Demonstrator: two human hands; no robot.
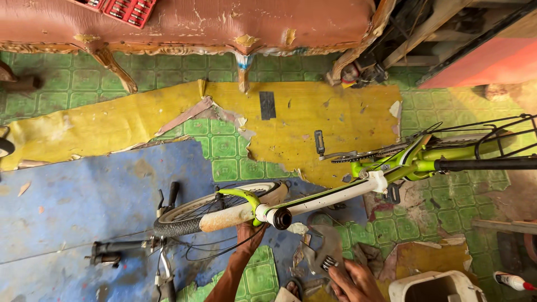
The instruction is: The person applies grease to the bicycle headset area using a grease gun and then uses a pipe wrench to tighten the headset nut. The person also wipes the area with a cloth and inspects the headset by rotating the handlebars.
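Note:
A green and white bicycle frame (341, 194) lies across the floor, with the open end of its head tube (281, 218) pointing toward me. My left hand (249, 230) reaches up and grips the fork and mudguard just below the head tube, beside the front wheel (193, 215). My right hand (353, 281) is lower right and holds a grey adjustable wrench (326, 250), jaw pointing up, a little below the frame and apart from it. The handlebar (126, 246) with brake levers lies loose at the lower left.
The crank, pedal (319, 142) and chainring (363, 154) sit mid-right, and a black rear rack (495, 131) at far right. A worn red sofa (196, 25) holding a red tool tray (120, 10) runs along the top. A white plastic container (433, 288) and a red-capped tube (512, 281) are at lower right.

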